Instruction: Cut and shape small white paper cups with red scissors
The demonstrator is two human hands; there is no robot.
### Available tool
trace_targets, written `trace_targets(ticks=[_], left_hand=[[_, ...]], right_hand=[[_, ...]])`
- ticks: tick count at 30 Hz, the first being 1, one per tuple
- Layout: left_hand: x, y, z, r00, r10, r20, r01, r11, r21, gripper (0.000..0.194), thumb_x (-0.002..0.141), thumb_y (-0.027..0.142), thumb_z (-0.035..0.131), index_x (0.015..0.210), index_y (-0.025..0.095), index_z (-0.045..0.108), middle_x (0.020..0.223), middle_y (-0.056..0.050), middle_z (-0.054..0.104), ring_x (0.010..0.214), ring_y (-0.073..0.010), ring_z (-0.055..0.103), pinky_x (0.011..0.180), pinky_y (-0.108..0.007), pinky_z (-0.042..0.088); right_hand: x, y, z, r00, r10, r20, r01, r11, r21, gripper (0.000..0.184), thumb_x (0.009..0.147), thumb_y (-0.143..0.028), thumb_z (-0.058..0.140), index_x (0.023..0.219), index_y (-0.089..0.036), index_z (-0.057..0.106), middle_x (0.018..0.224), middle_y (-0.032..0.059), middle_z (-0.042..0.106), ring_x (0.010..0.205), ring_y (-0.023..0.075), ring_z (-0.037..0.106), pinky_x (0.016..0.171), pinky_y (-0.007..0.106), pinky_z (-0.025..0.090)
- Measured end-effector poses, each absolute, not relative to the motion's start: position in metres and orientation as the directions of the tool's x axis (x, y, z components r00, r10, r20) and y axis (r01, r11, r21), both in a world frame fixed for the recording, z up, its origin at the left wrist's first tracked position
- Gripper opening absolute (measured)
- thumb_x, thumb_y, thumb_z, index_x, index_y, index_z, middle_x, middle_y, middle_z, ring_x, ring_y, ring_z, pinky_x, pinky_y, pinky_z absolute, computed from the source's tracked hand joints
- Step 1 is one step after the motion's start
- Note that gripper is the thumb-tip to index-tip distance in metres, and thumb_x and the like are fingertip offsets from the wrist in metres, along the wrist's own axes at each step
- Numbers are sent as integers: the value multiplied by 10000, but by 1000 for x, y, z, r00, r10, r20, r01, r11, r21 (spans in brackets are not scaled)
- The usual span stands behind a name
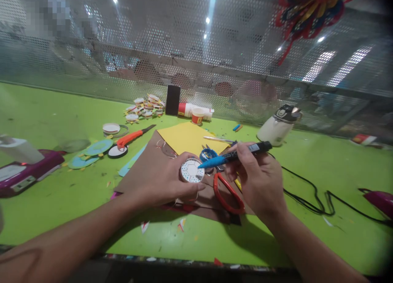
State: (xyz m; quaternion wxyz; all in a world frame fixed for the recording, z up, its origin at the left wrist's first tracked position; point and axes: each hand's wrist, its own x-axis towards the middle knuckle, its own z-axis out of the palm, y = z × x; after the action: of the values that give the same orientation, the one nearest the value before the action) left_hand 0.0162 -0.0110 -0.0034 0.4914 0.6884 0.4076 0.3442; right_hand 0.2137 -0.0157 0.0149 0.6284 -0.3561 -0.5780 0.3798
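My left hand (166, 178) grips a small round cup piece (193, 170) by its sides. Its white face, turned toward me, carries a dark-lined pattern and blue dots. Between the fingers of my right hand (258, 174) is a blue-tipped black marker pen (233, 155), its tip at the right edge of that face; contact I cannot tell. Red-handled scissors (227, 195) lie just below the marker, and a roll of blue tape (208, 154) is behind it. Under both hands are brown sheets (147, 168) with a yellow sheet (184, 136) behind them.
At left are an orange utility knife (132, 139), blue paper discs (98, 148) and a purple power strip (33, 172). Several small round crafts (145, 107), a black phone (172, 100) and paper cups (197, 116) stand at the back. A white kettle (276, 127) and black cable (307, 205) are right.
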Motion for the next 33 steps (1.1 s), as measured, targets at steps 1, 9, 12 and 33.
trace_targets(ticks=[1, 9, 12, 33], left_hand=[[16, -11, -4, 432, 899, 68, 228, -182, 957, 420, 736, 323, 733, 1074, 155, 549, 862, -28, 631, 731, -167, 572, 624, -282, 457], [15, -11, -9, 430, 902, 38, 197, -135, 971, 451, 731, 286, 744, 1113, 176, 531, 808, -2, 625, 681, -150, 574, 586, -260, 446], [16, -11, -10, 442, 895, 54, 172, -143, 975, 480, 743, 299, 742, 1150, 182, 517, 805, -1, 631, 676, -153, 583, 584, -263, 452], [16, -10, -8, 430, 899, 78, 245, -200, 949, 430, 755, 313, 735, 1119, 177, 550, 906, -30, 666, 787, -194, 623, 657, -295, 483]], right_hand=[[214, -16, 15, 41, 894, 447, -78, 449, -890, 240, 904, -430, 665, 833, -201, 680, 581, -37, 611, 500, 100, 518, 481, 237, 430], [215, -15, 14, -13, 905, 426, -59, 424, -904, 317, 925, -456, 631, 740, -199, 618, 569, -38, 617, 503, 88, 544, 488, 197, 460], [215, -15, 13, -14, 900, 436, -45, 436, -899, 330, 933, -463, 617, 736, -199, 609, 578, -39, 612, 513, 84, 545, 506, 200, 460], [203, -23, 17, 4, 827, 563, 108, 559, -822, 113, 918, -296, 645, 905, -190, 609, 628, -51, 639, 517, 85, 604, 532, 205, 544]])
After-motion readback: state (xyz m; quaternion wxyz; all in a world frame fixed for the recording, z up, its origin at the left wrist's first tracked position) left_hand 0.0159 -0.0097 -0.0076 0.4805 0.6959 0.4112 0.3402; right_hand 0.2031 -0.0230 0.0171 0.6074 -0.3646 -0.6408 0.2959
